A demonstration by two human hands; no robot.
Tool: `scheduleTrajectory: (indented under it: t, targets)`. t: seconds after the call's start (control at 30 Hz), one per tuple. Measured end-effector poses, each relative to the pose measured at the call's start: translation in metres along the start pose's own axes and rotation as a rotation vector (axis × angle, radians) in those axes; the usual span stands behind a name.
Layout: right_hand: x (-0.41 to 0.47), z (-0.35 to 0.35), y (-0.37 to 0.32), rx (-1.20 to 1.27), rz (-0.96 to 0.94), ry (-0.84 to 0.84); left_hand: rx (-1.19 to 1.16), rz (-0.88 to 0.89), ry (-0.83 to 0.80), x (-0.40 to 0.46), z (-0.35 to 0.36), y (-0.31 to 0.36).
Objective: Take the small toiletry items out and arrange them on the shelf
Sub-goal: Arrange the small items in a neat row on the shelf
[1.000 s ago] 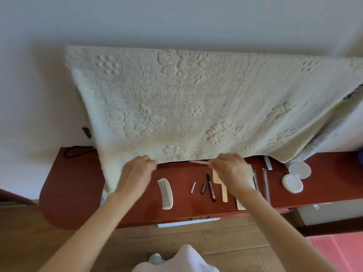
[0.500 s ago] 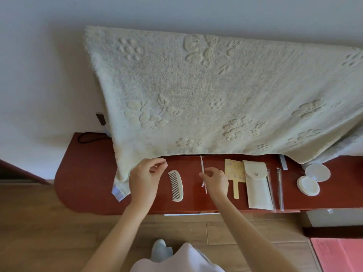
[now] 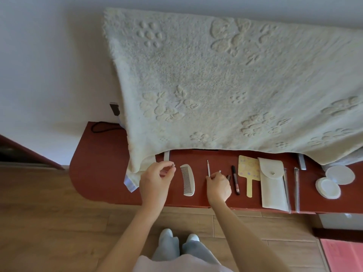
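My left hand [image 3: 157, 179] hovers over the red shelf [image 3: 98, 163], just left of a white comb [image 3: 187, 179], and pinches a tiny dark item [image 3: 173, 165] between thumb and forefinger. My right hand [image 3: 218, 185] rests on the shelf, its fingertips pinching the near end of a thin white stick [image 3: 208, 167] that lies beside the comb. To the right lie a small dark cap [image 3: 228, 177], a dark pen [image 3: 235, 179], a yellow hand mirror [image 3: 248, 171] and a white pouch [image 3: 273, 185].
A cream towel [image 3: 235, 85] hangs over the back of the shelf and hides its rear edge. Two clear-wrapped sticks [image 3: 296, 187] and two round white cases [image 3: 329, 188] lie at the right. A black cable [image 3: 102, 127] sits at the far left. Below is wooden floor.
My right hand has brought the thin white stick down onto the shelf between comb and pen. My left hand has left the towel's edge and now pinches a tiny item.
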State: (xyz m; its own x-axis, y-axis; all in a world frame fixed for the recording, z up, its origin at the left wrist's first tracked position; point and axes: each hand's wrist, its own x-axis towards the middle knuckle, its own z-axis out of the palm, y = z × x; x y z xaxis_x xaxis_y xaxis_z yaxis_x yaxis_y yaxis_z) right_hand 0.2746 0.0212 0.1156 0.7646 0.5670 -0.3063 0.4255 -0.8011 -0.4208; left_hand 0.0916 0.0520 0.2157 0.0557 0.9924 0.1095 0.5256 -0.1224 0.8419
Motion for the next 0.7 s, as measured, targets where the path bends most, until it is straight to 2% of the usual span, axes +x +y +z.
scheduleTrajectory:
  t: [0.17, 0.33, 0.6, 0.7]
  targets:
    - [-0.001, -0.010, 0.010, 0.029, -0.080, 0.116, 0.062, -0.067, -0.129, -0.005, 0.024, -0.021]
    - [-0.009, -0.029, 0.042, -0.002, -0.322, 0.251, 0.213, -0.084, -0.238, -0.007, 0.065, -0.024]
    - [-0.023, -0.052, 0.095, -0.262, -0.570, 0.436, 0.294, -0.141, -0.387, -0.003, 0.137, -0.014]
    - [-0.026, -0.059, 0.106, -0.303, -0.592, 0.443, 0.353, -0.102, -0.417, -0.001, 0.153, -0.019]
